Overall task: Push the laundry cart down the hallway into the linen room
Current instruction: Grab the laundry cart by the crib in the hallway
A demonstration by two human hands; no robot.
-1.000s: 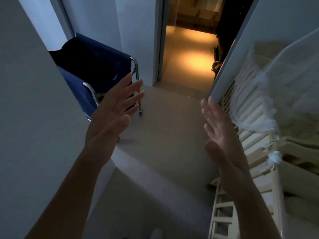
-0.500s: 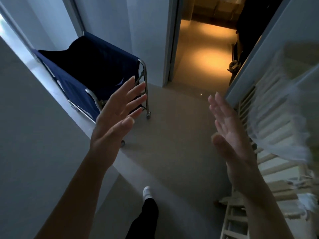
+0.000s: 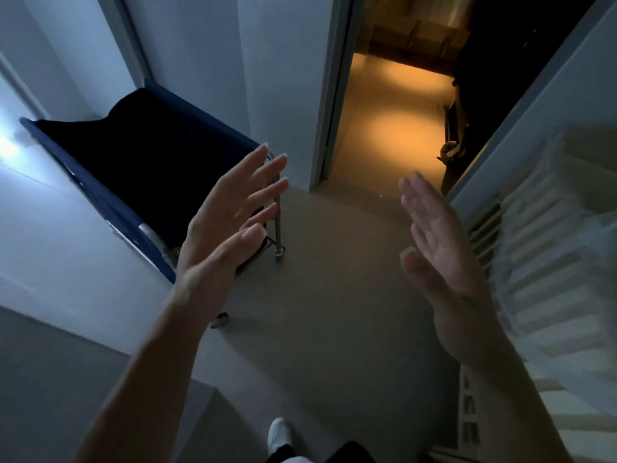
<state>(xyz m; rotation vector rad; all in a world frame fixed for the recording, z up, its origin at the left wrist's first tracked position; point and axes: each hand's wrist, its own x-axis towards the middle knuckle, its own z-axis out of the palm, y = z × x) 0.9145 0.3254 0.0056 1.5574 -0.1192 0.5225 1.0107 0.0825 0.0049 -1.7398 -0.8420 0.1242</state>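
The laundry cart (image 3: 133, 168), a dark blue fabric bin on a chrome wheeled frame, stands at the left against the white wall, partly behind a wall corner. My left hand (image 3: 230, 222) is raised in front of the cart's near right corner with fingers spread, holding nothing; whether it touches the cart is unclear. My right hand (image 3: 437, 242) is held up over the floor to the right, palm turned inward, fingers apart and empty.
An open doorway (image 3: 390, 105) ahead leads onto an amber-lit floor, with a dark wheeled object (image 3: 450, 152) at its right side. A white slatted wooden frame (image 3: 541, 279) draped with white netting fills the right. My white shoe (image 3: 278, 436) is at the bottom.
The view has moved forward and left, showing more of the cart's interior. Both hands stay raised and open, the cart has not shifted, and my foot has stepped into view.
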